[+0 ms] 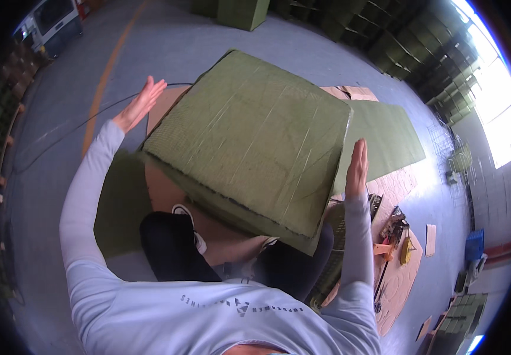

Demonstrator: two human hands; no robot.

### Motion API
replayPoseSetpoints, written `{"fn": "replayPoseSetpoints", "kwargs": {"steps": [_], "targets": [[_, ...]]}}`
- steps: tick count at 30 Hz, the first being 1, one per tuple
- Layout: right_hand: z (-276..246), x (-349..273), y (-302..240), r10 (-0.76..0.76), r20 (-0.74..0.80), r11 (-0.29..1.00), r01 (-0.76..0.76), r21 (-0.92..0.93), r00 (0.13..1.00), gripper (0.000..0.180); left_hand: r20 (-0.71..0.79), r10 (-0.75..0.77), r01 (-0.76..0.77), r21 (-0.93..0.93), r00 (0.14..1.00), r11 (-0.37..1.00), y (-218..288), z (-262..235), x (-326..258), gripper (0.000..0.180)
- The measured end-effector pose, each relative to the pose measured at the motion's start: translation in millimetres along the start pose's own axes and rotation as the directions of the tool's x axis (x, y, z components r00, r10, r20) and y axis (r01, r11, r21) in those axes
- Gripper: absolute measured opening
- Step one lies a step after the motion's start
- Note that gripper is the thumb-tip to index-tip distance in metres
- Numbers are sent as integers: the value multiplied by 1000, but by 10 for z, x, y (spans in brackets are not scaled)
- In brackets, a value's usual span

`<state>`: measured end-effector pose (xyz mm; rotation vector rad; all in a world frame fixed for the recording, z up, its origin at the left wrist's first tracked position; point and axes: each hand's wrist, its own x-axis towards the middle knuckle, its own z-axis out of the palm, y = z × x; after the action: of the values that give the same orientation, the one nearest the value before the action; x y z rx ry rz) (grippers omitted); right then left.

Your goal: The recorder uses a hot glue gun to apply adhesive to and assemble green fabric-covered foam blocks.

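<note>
A large green square block (255,139) with thin pale lines across its top lies in front of me, between my arms. My left hand (141,105) is raised beside its far left side, fingers stretched out together, holding nothing. On the other side my right hand (357,168) is held up edge-on by the block's right edge, fingers straight and nothing in them. Whether either hand touches the block I cannot tell; the left looks apart from it. A flat green sheet (386,139) sticks out to the right, and another green sheet (122,204) lies at the left.
Brown cardboard (400,290) covers the floor under the block. An orange tool (383,251) and a yellow object (406,252) lie at the right. A dark cable (78,127) crosses the floor at the left. Stacked green blocks (403,41) stand at the far right, another green block (242,13) ahead.
</note>
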<state>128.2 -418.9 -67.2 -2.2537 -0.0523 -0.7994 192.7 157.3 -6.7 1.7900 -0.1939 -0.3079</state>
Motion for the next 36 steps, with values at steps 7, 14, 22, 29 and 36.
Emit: {"fn": "replayPoseSetpoints", "kwargs": {"steps": [7,14,22,29,36], "targets": [[275,-488,-372,-2,97,994,-9,108,995,46,19,74,-67,-244,997,967,-155,435,-485,103],[178,496,-235,100,362,944,-204,260,927,72,-232,64,-86,-85,971,993,-84,1004,-703,98],[-293,-285,-957,-355,359,923,384,-10,863,85,-172,641,-296,778,748,553,-13,1376,-748,84],[-132,-705,-1097,-411,313,781,508,-363,856,91,-192,745,-285,840,639,461,-278,1389,-842,85],[-408,-609,-1045,-415,146,878,437,-193,898,83,-517,716,-336,646,469,686,-197,1063,-1303,74]]}}
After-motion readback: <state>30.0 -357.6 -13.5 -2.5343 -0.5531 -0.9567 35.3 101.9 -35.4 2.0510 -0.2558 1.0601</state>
